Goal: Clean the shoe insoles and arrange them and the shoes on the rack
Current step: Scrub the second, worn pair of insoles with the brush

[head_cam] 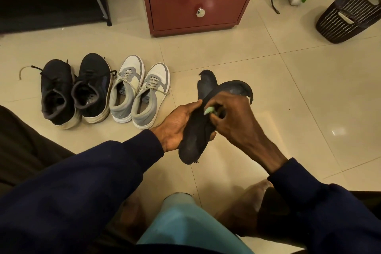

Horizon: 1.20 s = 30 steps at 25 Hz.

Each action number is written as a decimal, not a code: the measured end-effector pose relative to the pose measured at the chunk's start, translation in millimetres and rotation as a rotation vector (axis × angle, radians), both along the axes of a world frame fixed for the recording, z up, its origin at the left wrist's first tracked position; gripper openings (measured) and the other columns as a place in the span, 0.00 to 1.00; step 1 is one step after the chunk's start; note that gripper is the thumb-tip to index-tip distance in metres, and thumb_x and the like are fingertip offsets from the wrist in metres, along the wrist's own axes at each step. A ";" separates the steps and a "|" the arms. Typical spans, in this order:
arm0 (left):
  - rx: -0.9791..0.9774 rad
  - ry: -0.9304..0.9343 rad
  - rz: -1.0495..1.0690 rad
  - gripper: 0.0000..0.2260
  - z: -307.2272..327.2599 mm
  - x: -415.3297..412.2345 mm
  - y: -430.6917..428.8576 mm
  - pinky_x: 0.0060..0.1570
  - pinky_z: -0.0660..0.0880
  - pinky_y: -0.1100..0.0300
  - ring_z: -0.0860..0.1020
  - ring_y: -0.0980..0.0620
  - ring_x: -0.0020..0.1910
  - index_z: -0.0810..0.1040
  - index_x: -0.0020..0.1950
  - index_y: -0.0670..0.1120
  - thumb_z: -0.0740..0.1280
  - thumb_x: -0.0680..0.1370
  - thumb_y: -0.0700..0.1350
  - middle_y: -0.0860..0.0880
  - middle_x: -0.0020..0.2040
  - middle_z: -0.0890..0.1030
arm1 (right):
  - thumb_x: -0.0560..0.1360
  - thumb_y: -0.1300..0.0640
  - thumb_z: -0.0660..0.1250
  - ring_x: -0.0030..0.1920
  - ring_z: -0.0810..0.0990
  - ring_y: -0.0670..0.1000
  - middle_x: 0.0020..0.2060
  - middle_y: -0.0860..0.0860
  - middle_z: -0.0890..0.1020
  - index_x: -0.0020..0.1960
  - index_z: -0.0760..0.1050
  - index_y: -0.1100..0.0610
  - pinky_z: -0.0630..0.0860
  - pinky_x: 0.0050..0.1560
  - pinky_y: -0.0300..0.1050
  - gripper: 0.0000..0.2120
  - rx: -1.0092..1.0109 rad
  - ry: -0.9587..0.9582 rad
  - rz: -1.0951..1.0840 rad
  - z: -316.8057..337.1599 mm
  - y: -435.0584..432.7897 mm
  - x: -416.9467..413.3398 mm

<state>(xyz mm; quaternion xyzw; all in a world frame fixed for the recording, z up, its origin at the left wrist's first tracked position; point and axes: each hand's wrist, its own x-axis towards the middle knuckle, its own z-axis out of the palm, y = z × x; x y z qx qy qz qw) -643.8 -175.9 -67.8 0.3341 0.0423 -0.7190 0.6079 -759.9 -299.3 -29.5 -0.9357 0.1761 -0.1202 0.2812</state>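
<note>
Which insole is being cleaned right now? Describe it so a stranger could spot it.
Below the red-brown drawer cabinet, two hands meet over the tiled floor. The left hand holds a dark insole while the right hand presses a small green thing on it. Unlike the second insole behind, it lies in front, crossing over it.

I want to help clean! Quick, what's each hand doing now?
Left hand: holding the dark insoles.
Right hand: closed round a small green thing; what it is cannot be told.
</note>
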 end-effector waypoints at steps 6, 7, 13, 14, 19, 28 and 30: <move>-0.046 0.001 -0.029 0.23 1.5 -2.7 -1.0 0.55 0.74 0.48 0.79 0.39 0.58 0.70 0.77 0.43 0.59 0.86 0.54 0.37 0.67 0.77 | 0.70 0.68 0.73 0.40 0.79 0.48 0.41 0.52 0.82 0.45 0.81 0.58 0.80 0.42 0.46 0.07 -0.089 -0.080 -0.199 3.2 -26.9 -4.8; -0.040 0.006 -0.028 0.23 2.0 -2.2 -0.3 0.54 0.74 0.48 0.79 0.40 0.57 0.71 0.76 0.42 0.60 0.85 0.54 0.37 0.66 0.77 | 0.71 0.67 0.73 0.39 0.79 0.48 0.41 0.51 0.81 0.45 0.81 0.57 0.80 0.41 0.46 0.07 -0.044 -0.064 -0.168 4.3 -19.9 -4.3; -0.018 0.005 -0.018 0.23 -0.2 -2.8 0.7 0.54 0.76 0.48 0.80 0.40 0.56 0.72 0.75 0.42 0.59 0.85 0.54 0.37 0.64 0.79 | 0.71 0.67 0.72 0.39 0.79 0.47 0.41 0.51 0.81 0.44 0.82 0.57 0.80 0.40 0.46 0.07 0.005 -0.029 -0.119 4.2 -20.8 -0.2; -0.033 0.007 -0.028 0.24 -0.5 -3.4 0.4 0.57 0.75 0.47 0.80 0.38 0.59 0.70 0.77 0.42 0.58 0.86 0.54 0.36 0.67 0.78 | 0.70 0.67 0.73 0.39 0.78 0.47 0.41 0.51 0.82 0.44 0.82 0.57 0.79 0.40 0.46 0.07 -0.047 -0.064 -0.168 5.7 -28.3 -2.8; -0.019 -0.011 0.013 0.19 2.2 -0.9 0.9 0.62 0.75 0.42 0.82 0.41 0.53 0.76 0.68 0.43 0.59 0.86 0.54 0.39 0.59 0.81 | 0.72 0.66 0.72 0.41 0.81 0.47 0.42 0.49 0.82 0.46 0.83 0.56 0.82 0.41 0.47 0.07 0.165 0.082 0.016 7.6 -2.0 -0.4; 0.045 -0.061 0.071 0.16 0.3 1.3 -0.4 0.54 0.80 0.46 0.84 0.43 0.47 0.81 0.61 0.43 0.62 0.84 0.54 0.41 0.53 0.84 | 0.72 0.68 0.71 0.40 0.79 0.47 0.42 0.50 0.81 0.45 0.81 0.57 0.79 0.43 0.44 0.07 0.053 -0.010 0.061 4.9 10.0 1.8; 0.076 -0.063 0.077 0.16 0.4 -0.7 -0.2 0.52 0.81 0.47 0.83 0.43 0.48 0.82 0.60 0.44 0.62 0.85 0.54 0.41 0.52 0.85 | 0.71 0.68 0.71 0.40 0.79 0.49 0.41 0.52 0.82 0.45 0.81 0.58 0.79 0.43 0.45 0.07 0.029 0.016 0.095 4.0 7.9 2.4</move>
